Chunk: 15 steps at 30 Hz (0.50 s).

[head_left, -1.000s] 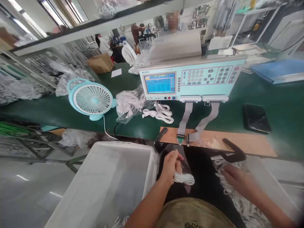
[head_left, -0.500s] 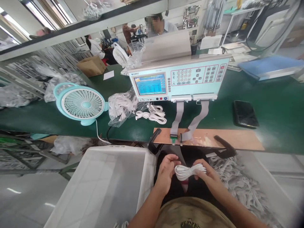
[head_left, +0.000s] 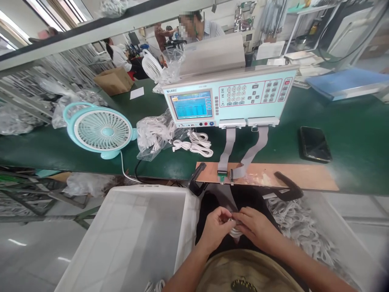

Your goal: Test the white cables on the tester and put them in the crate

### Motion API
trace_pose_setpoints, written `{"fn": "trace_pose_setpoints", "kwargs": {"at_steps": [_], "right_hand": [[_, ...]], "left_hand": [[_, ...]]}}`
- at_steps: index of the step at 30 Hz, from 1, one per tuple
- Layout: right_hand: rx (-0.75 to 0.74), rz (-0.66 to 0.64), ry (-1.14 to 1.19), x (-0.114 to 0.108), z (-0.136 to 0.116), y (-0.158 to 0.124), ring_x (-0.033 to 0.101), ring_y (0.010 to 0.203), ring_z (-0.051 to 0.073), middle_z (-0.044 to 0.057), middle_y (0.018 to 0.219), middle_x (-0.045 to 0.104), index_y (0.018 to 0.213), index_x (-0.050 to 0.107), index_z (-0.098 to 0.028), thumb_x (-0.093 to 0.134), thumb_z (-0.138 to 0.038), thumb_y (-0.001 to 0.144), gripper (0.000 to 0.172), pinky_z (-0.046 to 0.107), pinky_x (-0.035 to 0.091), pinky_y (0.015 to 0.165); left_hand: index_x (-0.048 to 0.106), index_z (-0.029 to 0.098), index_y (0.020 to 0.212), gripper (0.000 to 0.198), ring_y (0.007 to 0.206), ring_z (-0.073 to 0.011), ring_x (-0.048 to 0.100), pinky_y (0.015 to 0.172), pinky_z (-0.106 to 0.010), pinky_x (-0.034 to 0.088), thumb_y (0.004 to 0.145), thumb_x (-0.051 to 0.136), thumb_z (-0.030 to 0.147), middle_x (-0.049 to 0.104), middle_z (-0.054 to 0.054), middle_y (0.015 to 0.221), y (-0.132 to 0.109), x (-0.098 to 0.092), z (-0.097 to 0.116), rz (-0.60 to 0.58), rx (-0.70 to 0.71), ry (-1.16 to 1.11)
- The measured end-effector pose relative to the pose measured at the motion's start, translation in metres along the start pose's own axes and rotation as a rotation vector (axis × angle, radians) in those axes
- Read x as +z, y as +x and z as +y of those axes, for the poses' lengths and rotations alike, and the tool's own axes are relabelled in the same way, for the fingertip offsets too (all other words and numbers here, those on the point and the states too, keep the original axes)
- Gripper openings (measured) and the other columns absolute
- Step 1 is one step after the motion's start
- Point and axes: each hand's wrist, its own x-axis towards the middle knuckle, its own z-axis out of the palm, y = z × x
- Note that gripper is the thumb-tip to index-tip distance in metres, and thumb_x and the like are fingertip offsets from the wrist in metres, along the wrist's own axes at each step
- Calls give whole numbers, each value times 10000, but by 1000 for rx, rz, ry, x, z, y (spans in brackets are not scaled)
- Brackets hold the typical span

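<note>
A coiled white cable (head_left: pixel 235 232) is between my two hands, low over my lap and mostly covered by the fingers. My left hand (head_left: pixel 218 228) pinches its upper end with thumb and forefinger. From the other side, my right hand (head_left: pixel 254 225) closes over the coil with its fingertips near those of the left. Just beyond them, a wooden board (head_left: pixel 291 175) at the table edge carries two grey ribbon cables (head_left: pixel 228 150) with small connectors at their ends. The ribbons run up to a light blue tester (head_left: pixel 255 95) with a lit screen.
A white bin (head_left: pixel 121 235) stands left of my legs; many coiled cables (head_left: pixel 306 231) lie to the right. On the green table are a turquoise fan (head_left: pixel 107 130), bagged cables (head_left: pixel 154 136), loose white cables (head_left: pixel 197 145) and a black phone (head_left: pixel 315 144). Black clamps (head_left: pixel 288 187) grip the board.
My right hand has moved left and turned over the coil, so the hands now meet and hide most of it. The left fingers have closed in on the cable.
</note>
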Motion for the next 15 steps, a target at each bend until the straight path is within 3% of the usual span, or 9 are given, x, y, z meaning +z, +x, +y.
{"fn": "trace_pose_setpoints", "kwargs": {"at_steps": [2,7,11,15], "right_hand": [[14,-1,104,7,0,-3,571,799,199,79,878,609,1079,631,-178,442,-230,950,235,301,465,702],[135,-48,313,21,-4,-19,588,802,184,58,882,600,1074,642,-202,458,-236,947,226,280,478,713],[190,-86,455,25,-14,-26,588,854,180,59,948,594,1146,612,-222,468,-255,945,250,282,487,767],[195,-28,369,34,-19,-33,590,813,185,80,929,594,1125,596,-192,424,-258,955,250,292,495,719]], "left_hand": [[597,145,776,209,609,-82,498,583,-184,412,638,745,198,571,25,667,-3,0,-5,1,-50,-86],[576,162,809,334,583,-95,524,534,-205,430,580,807,238,586,22,713,-18,1,-19,17,-324,-351],[600,159,797,321,639,-105,543,589,-207,434,553,809,155,603,12,726,-28,0,-19,43,-333,-436],[608,154,776,295,656,-94,533,617,-202,425,550,793,110,582,17,745,-31,1,-20,78,-337,-510]]}}
